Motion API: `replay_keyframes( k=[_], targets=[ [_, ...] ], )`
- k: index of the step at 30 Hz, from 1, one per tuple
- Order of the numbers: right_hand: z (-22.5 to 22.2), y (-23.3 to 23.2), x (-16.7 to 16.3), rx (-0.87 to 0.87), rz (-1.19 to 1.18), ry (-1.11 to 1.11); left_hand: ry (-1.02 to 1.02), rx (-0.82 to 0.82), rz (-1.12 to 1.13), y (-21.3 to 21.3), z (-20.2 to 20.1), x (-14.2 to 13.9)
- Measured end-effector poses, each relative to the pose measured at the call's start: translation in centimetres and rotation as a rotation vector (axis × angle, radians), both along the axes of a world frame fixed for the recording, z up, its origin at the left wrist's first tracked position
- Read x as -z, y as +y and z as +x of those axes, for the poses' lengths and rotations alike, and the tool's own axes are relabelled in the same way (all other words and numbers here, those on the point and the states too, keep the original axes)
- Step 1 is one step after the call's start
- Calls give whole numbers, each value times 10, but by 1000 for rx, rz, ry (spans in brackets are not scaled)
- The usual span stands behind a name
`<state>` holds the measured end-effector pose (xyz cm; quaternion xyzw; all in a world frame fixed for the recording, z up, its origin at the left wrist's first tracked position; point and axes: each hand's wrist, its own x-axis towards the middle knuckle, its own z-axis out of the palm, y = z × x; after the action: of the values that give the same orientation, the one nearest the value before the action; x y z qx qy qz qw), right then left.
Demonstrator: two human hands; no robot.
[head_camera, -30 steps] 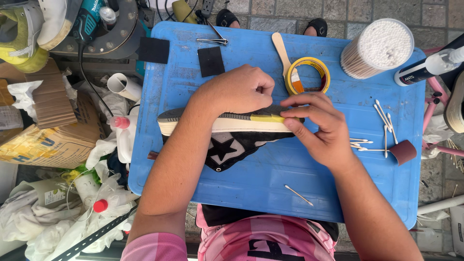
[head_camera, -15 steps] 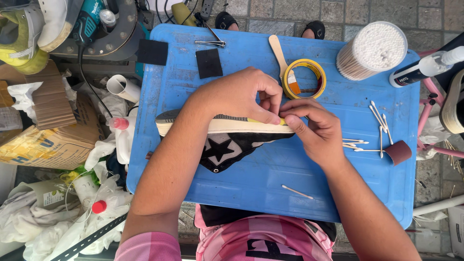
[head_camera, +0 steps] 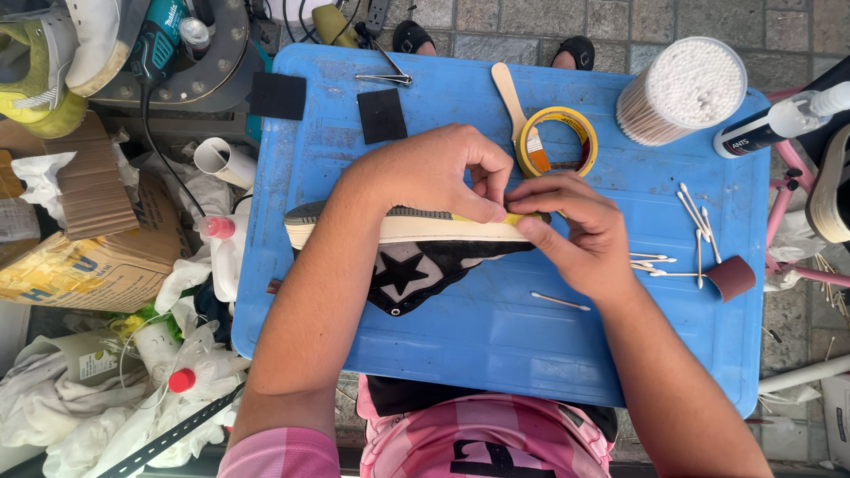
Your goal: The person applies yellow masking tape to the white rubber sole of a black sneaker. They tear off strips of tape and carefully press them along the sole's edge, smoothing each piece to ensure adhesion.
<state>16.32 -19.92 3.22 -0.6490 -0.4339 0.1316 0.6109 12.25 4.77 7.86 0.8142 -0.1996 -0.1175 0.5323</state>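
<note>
Since the earlier frame both hands have closed in together at the toe end of the sneaker [head_camera: 416, 243]; the right hand [head_camera: 580, 235] has slid from the middle of the sole toward 12 o'clock of it. From where I watch, the left hand [head_camera: 438, 173] pinches the strip of yellow tape [head_camera: 496, 218] with thumb and forefinger, clenched on it, pressing down on the cream sole edge. The right hand's fingers grasp the same strip just beside, at 3 o'clock of the left. The sneaker lies on its side mid-lid of the blue bin lid [head_camera: 496, 354], black star canvas toward 6 o'clock. The tape roll [head_camera: 558, 142] sits at 1 o'clock of the hands, a wooden stick [head_camera: 509, 93] touching it, the cotton swab tub [head_camera: 686, 88] at 2 o'clock, loose swabs [head_camera: 695, 212] at 3 o'clock. To do this well, I judge: keep the tape flush along the sole seam, smooth it outward with the thumb, no wrinkles, no overlap onto the canvas
</note>
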Motion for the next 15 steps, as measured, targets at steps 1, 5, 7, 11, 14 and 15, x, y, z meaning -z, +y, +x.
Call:
replay_keyframes(
  k=[1, 5, 7, 11, 14, 15],
  targets=[
    [-2, 2, 2, -16, 24, 69, -16, 4, 2, 0, 0, 1],
    [1, 1, 3, -32, 24, 124, 33, 8, 15, 5, -1, 1],
    [6, -3, -1, -26, -2, 40, 39, 7, 25, 6, -3, 1],
    [4, -2, -6, 28, -37, -59, 52, 2, 29, 2, -1, 2],
    [-2, 2, -11, 80, -61, -169, 53, 5, 35, 1, 0, 1],
    [-4, 2, -13, 93, -69, -203, 55, 4, 34, 2, 0, 1]
  ],
)
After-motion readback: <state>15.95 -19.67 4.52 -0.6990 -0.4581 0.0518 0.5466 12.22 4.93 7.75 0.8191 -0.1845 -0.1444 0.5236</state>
